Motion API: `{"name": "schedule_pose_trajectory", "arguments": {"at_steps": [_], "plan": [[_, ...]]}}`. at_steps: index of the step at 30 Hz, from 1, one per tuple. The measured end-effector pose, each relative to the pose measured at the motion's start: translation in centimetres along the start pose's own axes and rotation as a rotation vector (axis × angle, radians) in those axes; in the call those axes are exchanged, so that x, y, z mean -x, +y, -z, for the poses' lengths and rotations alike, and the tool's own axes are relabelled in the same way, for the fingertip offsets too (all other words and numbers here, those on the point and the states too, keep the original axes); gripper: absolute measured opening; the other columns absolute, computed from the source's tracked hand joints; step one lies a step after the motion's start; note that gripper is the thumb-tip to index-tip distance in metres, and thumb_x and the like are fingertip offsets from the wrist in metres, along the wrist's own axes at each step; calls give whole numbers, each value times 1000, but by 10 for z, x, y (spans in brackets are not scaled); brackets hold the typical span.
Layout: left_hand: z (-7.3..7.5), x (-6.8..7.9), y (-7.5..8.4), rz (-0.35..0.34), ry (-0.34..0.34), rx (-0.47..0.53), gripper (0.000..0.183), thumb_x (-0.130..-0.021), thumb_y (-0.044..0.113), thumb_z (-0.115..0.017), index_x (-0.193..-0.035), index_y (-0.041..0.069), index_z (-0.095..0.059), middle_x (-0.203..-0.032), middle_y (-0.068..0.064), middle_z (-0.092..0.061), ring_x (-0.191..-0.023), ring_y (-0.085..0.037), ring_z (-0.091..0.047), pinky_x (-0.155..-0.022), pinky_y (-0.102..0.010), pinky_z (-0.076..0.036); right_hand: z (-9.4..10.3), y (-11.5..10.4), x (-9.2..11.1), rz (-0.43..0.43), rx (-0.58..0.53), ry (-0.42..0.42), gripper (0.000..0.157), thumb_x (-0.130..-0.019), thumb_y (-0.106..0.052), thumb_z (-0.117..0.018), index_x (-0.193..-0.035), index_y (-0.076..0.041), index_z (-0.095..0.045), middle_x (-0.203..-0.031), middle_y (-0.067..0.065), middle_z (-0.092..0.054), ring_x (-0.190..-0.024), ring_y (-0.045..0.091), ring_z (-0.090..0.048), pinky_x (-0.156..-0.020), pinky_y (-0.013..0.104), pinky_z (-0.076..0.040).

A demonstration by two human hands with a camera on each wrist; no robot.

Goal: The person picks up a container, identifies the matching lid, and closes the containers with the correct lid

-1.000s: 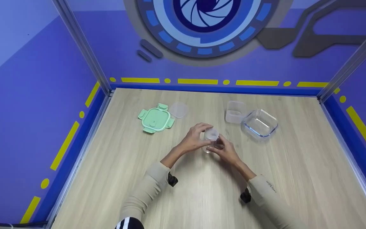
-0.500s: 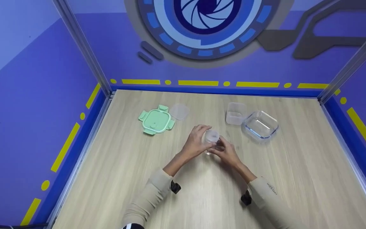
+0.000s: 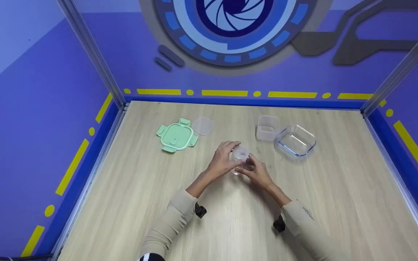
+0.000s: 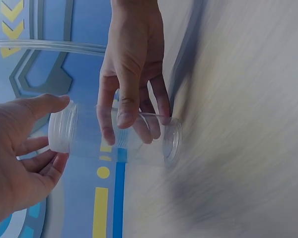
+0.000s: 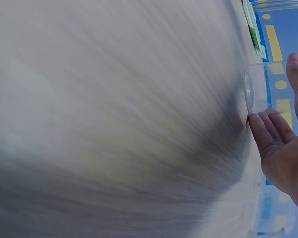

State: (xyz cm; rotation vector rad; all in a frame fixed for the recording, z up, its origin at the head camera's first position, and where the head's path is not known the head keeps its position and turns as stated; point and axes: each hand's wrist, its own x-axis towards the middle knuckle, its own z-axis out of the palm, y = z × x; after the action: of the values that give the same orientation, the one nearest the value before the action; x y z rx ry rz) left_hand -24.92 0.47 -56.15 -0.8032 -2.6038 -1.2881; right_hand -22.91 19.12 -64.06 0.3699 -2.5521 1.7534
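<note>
A clear jar [image 4: 151, 148] with a translucent screw lid [image 3: 240, 153] stands upright near the middle of the table. My left hand [image 3: 220, 161] grips the lid from the left, thumb on the near side and fingers on the far side. Lower down, my right hand [image 3: 260, 173] holds the jar's body from the right between thumb and fingers. In the left wrist view, both hands are on the jar, and its flared base shows below my right fingers. The right wrist view shows my right hand [image 5: 283, 158] against the lower part of the jar.
A green clip lid [image 3: 177, 136] and a round translucent disc [image 3: 203, 125] lie at the back left of the wooden table [image 3: 151, 210]. At the back right, a translucent plastic container [image 3: 267, 134] stands beside a square glass dish [image 3: 296, 140].
My left hand and forearm have shifted slightly around the lid. My right hand keeps its hold on the jar, which stays in place.
</note>
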Motion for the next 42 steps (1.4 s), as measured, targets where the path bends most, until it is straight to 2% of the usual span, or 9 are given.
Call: {"name": "schedule_pose_trajectory", "arguments": {"at_steps": [7,13,23,30,35,42], "plan": [[7,-1,-4,-35,-96,34,56,-89,18,-80,-138,0,-59,-133,-15,-66,-124,-28,-60,-107,-43,-49,0,-1,0,-2,12,13,49,-82,-13,-85,-124,-4,-63,-107,17,-75,-108,36,-72,-100,47,-57],[11,-3,-4,-29,-167,49,57,-91,16,-78,-141,1,-56,-139,-15,-63,-131,-29,-56,-111,-44,-47,0,-1,-1,-1,15,11,51,-82,-12,-85,-128,-2,-62,-107,18,-74,-109,36,-71,-101,47,-56],[10,-6,-3,-36,-183,6,59,-87,13,-81,-140,0,-57,-138,-16,-63,-128,-30,-57,-111,-42,-47,0,0,0,27,29,3,41,-83,-13,-84,-117,-3,-62,-104,15,-74,-109,36,-71,-100,49,-56],[14,-9,-3,-33,-259,28,61,-90,8,-76,-146,4,-53,-147,-15,-57,-137,-30,-51,-117,-45,-41,0,-1,-1,29,53,0,39,-83,-13,-84,-114,-4,-62,-105,17,-75,-109,39,-72,-98,53,-57],[15,-11,-3,-32,-280,46,65,-87,5,-76,-147,3,-51,-147,-16,-56,-137,-30,-51,-116,-44,-42,2,-1,-2,34,65,-6,44,-83,-13,-84,-120,-3,-62,-106,19,-75,-107,39,-72,-97,54,-57],[17,-6,-4,-31,-274,34,72,-88,22,-81,-149,2,-48,-152,-16,-53,-142,-33,-48,-119,-48,-38,0,-2,-3,26,45,-15,52,-83,-11,-84,-128,-1,-60,-108,20,-74,-107,37,-72,-97,48,-58]]}}
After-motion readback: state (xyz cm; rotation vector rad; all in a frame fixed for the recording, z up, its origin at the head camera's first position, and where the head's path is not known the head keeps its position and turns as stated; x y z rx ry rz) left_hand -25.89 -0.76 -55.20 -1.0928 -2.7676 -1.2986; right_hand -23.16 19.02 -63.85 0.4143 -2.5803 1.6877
